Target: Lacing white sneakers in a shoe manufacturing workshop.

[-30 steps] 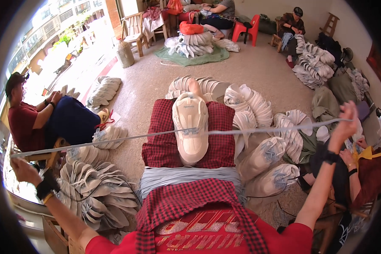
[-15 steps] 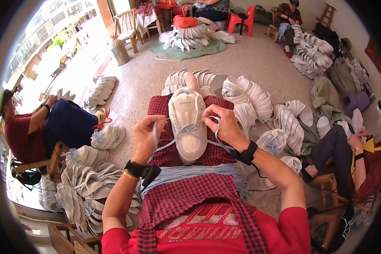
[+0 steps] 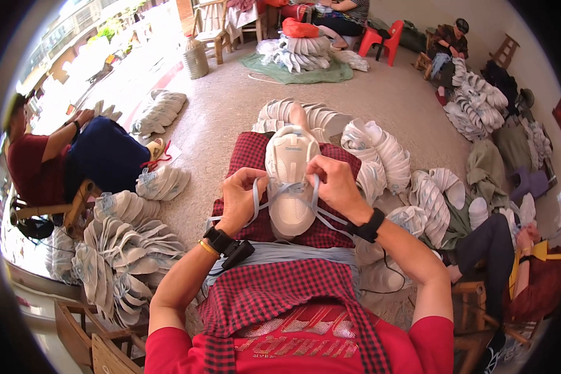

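Observation:
A cream-white sneaker (image 3: 291, 213) lies on my lap over a red-and-black checked apron (image 3: 277, 274), its toe toward me. Light blue laces (image 3: 287, 189) cross over its front part. At the shoe's left side my left hand (image 3: 243, 198) pinches one lace, which hangs down in a curve below the fingers. My right hand (image 3: 338, 190) pinches the other lace at the right side, and its tail trails toward my wrist. Both hands are closed and close to the lacing. A bundle of loose light blue laces (image 3: 293, 254) lies across my waist.
Stacked white shoes stand ahead (image 3: 321, 118), to my right (image 3: 389, 156) and in a pile at my left (image 3: 115, 249). People sit working at the left (image 3: 28, 153), the right and the back. A wooden stool (image 3: 87, 336) is at the lower left.
Both hands have come slightly closer together over the lacing, still pinching the laces. The laces by the left hand hang differently. The whole view has shifted a little.

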`<action>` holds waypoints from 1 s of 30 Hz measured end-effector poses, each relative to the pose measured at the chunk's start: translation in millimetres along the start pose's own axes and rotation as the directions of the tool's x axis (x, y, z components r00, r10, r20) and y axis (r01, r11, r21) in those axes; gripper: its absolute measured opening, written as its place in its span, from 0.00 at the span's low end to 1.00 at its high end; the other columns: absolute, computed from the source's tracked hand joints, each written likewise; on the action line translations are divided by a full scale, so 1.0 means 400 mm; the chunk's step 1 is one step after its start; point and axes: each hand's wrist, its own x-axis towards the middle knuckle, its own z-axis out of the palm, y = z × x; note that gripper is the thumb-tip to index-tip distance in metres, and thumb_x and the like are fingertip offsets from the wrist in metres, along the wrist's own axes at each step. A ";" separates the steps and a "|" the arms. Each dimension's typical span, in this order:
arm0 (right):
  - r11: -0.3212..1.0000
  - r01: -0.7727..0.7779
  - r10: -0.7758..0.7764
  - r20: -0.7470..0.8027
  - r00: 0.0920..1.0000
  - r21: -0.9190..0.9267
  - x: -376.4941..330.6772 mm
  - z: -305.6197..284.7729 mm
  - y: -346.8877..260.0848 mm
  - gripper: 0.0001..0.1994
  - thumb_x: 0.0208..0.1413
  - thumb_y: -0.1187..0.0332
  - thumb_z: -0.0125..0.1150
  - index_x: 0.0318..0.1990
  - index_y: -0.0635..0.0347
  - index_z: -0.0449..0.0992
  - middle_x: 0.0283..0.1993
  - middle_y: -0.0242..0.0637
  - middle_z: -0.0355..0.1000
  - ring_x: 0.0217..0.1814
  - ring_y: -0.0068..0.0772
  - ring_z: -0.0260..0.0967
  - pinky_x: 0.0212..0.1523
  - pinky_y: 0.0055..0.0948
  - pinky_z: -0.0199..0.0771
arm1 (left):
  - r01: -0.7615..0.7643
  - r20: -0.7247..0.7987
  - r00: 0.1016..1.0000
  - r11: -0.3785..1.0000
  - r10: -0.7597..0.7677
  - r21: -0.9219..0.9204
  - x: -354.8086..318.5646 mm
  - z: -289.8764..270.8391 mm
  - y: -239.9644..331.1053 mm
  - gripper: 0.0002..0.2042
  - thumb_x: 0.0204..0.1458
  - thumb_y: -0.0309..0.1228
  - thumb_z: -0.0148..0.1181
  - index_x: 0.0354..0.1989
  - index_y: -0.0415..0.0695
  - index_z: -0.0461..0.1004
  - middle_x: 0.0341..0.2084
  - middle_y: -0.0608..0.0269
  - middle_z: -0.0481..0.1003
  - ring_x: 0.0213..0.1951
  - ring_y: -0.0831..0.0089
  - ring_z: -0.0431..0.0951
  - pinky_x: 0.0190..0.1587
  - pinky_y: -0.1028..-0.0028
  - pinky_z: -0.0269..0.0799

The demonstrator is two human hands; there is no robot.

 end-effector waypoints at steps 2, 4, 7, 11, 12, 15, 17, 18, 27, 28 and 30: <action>1.000 -0.015 0.015 0.025 1.000 0.005 0.004 -0.007 0.000 0.04 0.52 0.78 0.64 0.34 0.66 0.76 0.28 0.37 0.76 0.27 0.24 0.75 0.29 0.25 0.73 | 0.011 0.042 0.999 1.000 -0.012 0.011 0.000 -0.002 -0.001 0.05 0.55 0.26 0.66 0.36 0.37 0.80 0.22 0.70 0.77 0.23 0.86 0.73 0.25 0.81 0.68; 0.998 -0.065 0.065 0.048 0.997 0.006 0.000 -0.014 -0.003 0.04 0.52 0.78 0.66 0.34 0.66 0.77 0.27 0.34 0.76 0.26 0.19 0.73 0.28 0.23 0.73 | -0.005 0.037 0.999 1.000 0.006 -0.013 -0.001 0.004 -0.004 0.04 0.55 0.25 0.65 0.35 0.37 0.79 0.22 0.70 0.77 0.23 0.86 0.73 0.26 0.81 0.69; 0.997 -0.080 0.080 0.042 0.996 -0.009 -0.002 -0.012 -0.008 0.04 0.52 0.78 0.66 0.34 0.65 0.77 0.27 0.32 0.76 0.25 0.19 0.72 0.27 0.22 0.73 | -0.035 0.052 0.998 0.999 0.036 -0.004 0.001 0.006 -0.005 0.04 0.54 0.24 0.64 0.34 0.37 0.79 0.22 0.68 0.78 0.25 0.85 0.75 0.28 0.80 0.72; 0.989 -0.142 0.144 0.061 0.988 -0.030 0.006 -0.012 -0.024 0.05 0.50 0.79 0.66 0.34 0.66 0.76 0.28 0.39 0.77 0.26 0.29 0.73 0.28 0.27 0.71 | -0.152 0.038 0.988 0.985 0.149 0.087 0.008 0.017 -0.030 0.03 0.54 0.23 0.64 0.34 0.37 0.78 0.23 0.67 0.78 0.26 0.84 0.76 0.30 0.79 0.74; 0.989 -0.141 0.143 0.063 0.988 -0.035 0.007 -0.015 -0.027 0.05 0.50 0.79 0.66 0.34 0.66 0.76 0.28 0.39 0.77 0.26 0.29 0.73 0.28 0.27 0.71 | -0.172 0.062 0.984 0.982 0.168 0.072 0.009 0.023 -0.027 0.03 0.55 0.23 0.64 0.34 0.37 0.77 0.23 0.69 0.78 0.26 0.85 0.74 0.29 0.79 0.72; 0.988 -0.146 0.150 0.091 0.984 -0.050 0.013 -0.028 -0.033 0.06 0.49 0.79 0.66 0.34 0.66 0.76 0.29 0.40 0.77 0.29 0.34 0.75 0.31 0.32 0.73 | -0.077 0.149 0.987 0.994 0.066 0.073 0.023 0.007 0.000 0.06 0.51 0.20 0.63 0.37 0.38 0.78 0.24 0.62 0.79 0.28 0.80 0.79 0.32 0.76 0.75; 0.983 0.071 -0.041 0.176 0.984 -0.168 0.033 -0.051 -0.032 0.06 0.49 0.79 0.64 0.35 0.66 0.76 0.29 0.38 0.76 0.28 0.29 0.73 0.32 0.32 0.73 | -0.192 0.254 0.956 0.969 0.148 0.156 0.036 -0.007 0.048 0.09 0.49 0.18 0.61 0.40 0.38 0.77 0.23 0.60 0.78 0.27 0.78 0.79 0.31 0.75 0.74; 0.983 0.074 -0.043 0.177 0.983 -0.169 0.051 -0.069 -0.033 0.06 0.49 0.79 0.64 0.35 0.66 0.76 0.29 0.38 0.76 0.28 0.29 0.73 0.32 0.32 0.73 | -0.313 0.364 0.906 0.922 0.217 0.229 0.048 -0.014 0.062 0.13 0.47 0.15 0.59 0.43 0.38 0.76 0.22 0.59 0.77 0.26 0.76 0.78 0.30 0.74 0.73; 0.989 0.148 -0.151 0.269 0.951 0.032 0.117 0.055 -0.074 0.07 0.46 0.83 0.53 0.34 0.67 0.68 0.28 0.48 0.71 0.31 0.49 0.73 0.35 0.40 0.71 | -0.686 0.772 0.603 0.623 0.200 0.374 0.152 -0.061 0.136 0.16 0.44 0.19 0.57 0.44 0.37 0.72 0.32 0.46 0.75 0.37 0.46 0.77 0.43 0.55 0.71; 0.983 0.185 -0.185 0.218 0.958 0.023 0.112 0.062 -0.062 0.07 0.46 0.84 0.53 0.34 0.67 0.68 0.28 0.48 0.71 0.32 0.48 0.73 0.35 0.40 0.71 | -0.684 0.770 0.606 0.625 0.199 0.376 0.162 -0.067 0.134 0.16 0.44 0.19 0.57 0.44 0.37 0.72 0.32 0.46 0.75 0.37 0.46 0.77 0.43 0.55 0.71; 0.991 0.131 -0.130 0.244 0.961 0.012 0.115 0.064 -0.044 0.08 0.45 0.84 0.54 0.35 0.67 0.68 0.29 0.47 0.72 0.33 0.49 0.74 0.36 0.40 0.72 | -0.693 0.825 0.538 0.647 0.172 0.317 0.182 -0.080 0.125 0.16 0.43 0.18 0.57 0.44 0.37 0.72 0.31 0.47 0.75 0.38 0.46 0.77 0.44 0.56 0.72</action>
